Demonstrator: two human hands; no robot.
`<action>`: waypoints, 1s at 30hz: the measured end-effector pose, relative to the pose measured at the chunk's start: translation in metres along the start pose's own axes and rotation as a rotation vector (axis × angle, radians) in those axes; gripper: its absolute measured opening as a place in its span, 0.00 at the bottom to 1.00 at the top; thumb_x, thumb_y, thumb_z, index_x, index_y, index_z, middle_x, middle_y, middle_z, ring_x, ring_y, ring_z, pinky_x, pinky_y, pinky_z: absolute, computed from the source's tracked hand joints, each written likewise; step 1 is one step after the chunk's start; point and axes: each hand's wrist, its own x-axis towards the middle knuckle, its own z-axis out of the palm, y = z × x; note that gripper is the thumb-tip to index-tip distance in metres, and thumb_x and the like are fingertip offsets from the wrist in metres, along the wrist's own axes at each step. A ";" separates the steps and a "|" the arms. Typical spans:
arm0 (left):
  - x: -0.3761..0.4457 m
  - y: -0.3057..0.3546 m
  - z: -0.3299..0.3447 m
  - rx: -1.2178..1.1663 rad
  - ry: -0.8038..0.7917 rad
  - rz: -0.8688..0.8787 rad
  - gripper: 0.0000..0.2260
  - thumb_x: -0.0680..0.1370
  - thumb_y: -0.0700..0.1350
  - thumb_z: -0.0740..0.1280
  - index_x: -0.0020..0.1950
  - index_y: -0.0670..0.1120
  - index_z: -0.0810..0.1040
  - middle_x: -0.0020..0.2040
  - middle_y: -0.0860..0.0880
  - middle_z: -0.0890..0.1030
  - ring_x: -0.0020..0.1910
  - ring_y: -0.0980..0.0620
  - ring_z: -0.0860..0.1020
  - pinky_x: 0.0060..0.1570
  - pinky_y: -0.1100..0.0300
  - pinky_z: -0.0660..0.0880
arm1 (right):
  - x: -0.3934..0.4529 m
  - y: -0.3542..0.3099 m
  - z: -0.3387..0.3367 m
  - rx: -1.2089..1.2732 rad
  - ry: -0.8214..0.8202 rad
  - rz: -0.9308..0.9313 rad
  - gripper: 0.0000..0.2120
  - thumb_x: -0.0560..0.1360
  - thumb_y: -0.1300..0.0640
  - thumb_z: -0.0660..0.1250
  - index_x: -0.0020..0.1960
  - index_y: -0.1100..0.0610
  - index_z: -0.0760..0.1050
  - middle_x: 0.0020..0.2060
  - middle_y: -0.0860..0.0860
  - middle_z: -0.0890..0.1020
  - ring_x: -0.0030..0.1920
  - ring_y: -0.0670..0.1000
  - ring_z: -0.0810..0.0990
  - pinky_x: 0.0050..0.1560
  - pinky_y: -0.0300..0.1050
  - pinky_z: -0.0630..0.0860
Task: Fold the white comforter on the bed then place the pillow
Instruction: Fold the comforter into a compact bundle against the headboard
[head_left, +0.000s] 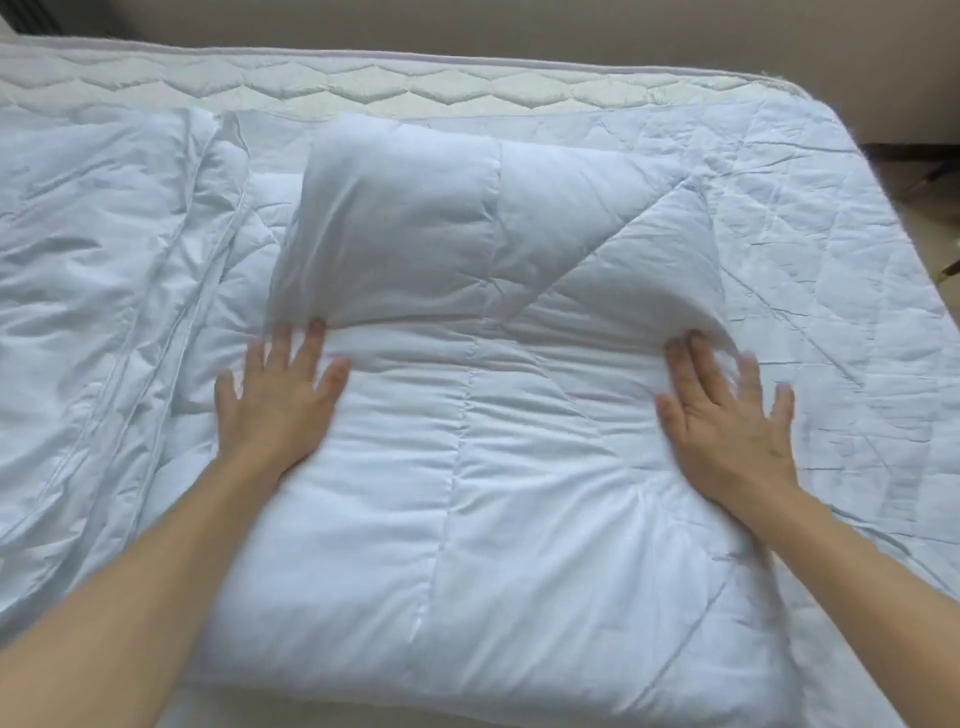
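Both hands, left hand (278, 395) and right hand (727, 410), lie flat with fingers spread, pressing the folded white comforter (467, 467) mid-bed (831, 234). It looks soft, puffy and springy, so the far flap probably needs taking by its corners.

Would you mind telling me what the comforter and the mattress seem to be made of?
Comforter: seemingly matte white woven fabic over soft fill; it puffs between stitched seams and creases finely. Mattress: quilted fabric with a slight sheen, stitched in a wavy diamond pattern along its far edge.
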 end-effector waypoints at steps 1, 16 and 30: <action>0.002 0.002 -0.010 -0.027 0.094 -0.007 0.27 0.82 0.60 0.50 0.81 0.54 0.58 0.81 0.44 0.58 0.79 0.40 0.56 0.74 0.35 0.55 | 0.007 0.007 -0.010 0.067 0.012 0.078 0.29 0.81 0.39 0.40 0.80 0.41 0.39 0.82 0.45 0.43 0.81 0.59 0.44 0.75 0.71 0.45; 0.110 0.060 -0.017 0.123 0.170 0.142 0.29 0.81 0.65 0.46 0.82 0.58 0.52 0.84 0.49 0.50 0.82 0.46 0.49 0.77 0.39 0.48 | 0.124 -0.039 -0.022 -0.019 0.108 0.058 0.33 0.81 0.35 0.38 0.81 0.47 0.38 0.81 0.44 0.39 0.81 0.55 0.38 0.76 0.69 0.40; 0.168 0.076 -0.015 0.102 0.168 0.112 0.31 0.79 0.69 0.43 0.80 0.60 0.55 0.82 0.46 0.59 0.79 0.40 0.59 0.74 0.36 0.55 | 0.165 -0.013 -0.024 0.094 -0.018 0.251 0.30 0.77 0.32 0.36 0.78 0.34 0.45 0.81 0.50 0.54 0.78 0.64 0.54 0.72 0.75 0.44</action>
